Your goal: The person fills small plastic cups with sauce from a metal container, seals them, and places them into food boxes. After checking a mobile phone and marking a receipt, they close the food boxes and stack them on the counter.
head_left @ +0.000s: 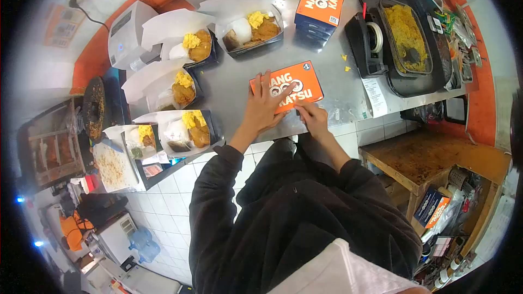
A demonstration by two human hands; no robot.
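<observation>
An orange and dark-blue cardboard food box, its lid closed and printed "MANG KATSU", lies on the steel counter in front of me. My left hand rests flat on the left part of that lid, fingers spread. At the box's front edge is my right hand, with its fingers curled together against the side. What those fingers grip, if anything, is hidden. Several open food boxes with rice, yellow egg and fried cutlet stand to the left, including one box beyond my left hand.
A stack of closed boxes stands at the back. On the right are a tape dispenser, a paper receipt and a tray of yellow food. A white printer-like device sits back left. A wooden table is lower right.
</observation>
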